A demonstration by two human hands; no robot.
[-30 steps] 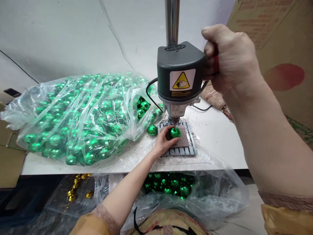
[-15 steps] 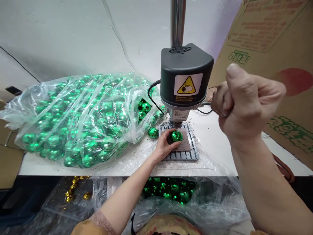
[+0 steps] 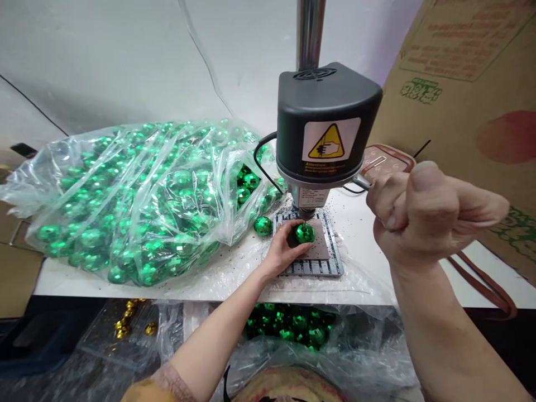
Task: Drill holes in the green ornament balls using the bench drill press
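With thumb and fingers curved around it, my left hand (image 3: pixel 285 248) grips a shiny green mirrored ball (image 3: pixel 305 233) on the brown pad (image 3: pixel 320 251) of the slotted metal base. Directly above, the bit of the black bench drill press (image 3: pixel 329 123) meets the top of the ball; how deep it sits I cannot tell. My right hand (image 3: pixel 431 212) is closed in a fist around the end of the drill press lever (image 3: pixel 360 181), whose grip is hidden by the fingers. Another green ball (image 3: pixel 263 225) lies just left of the base.
A big clear plastic bag (image 3: pixel 138 206) of green balls fills the table's left side. More green balls (image 3: pixel 288 324) lie in plastic below the table edge, with gold balls (image 3: pixel 122 326) farther left. A cardboard box (image 3: pixel 464 111) and a brown strapped bag (image 3: pixel 387 157) stand right.
My right hand has come down and slightly right with the lever. My left hand keeps the ball under the bit. The view has shifted slightly.
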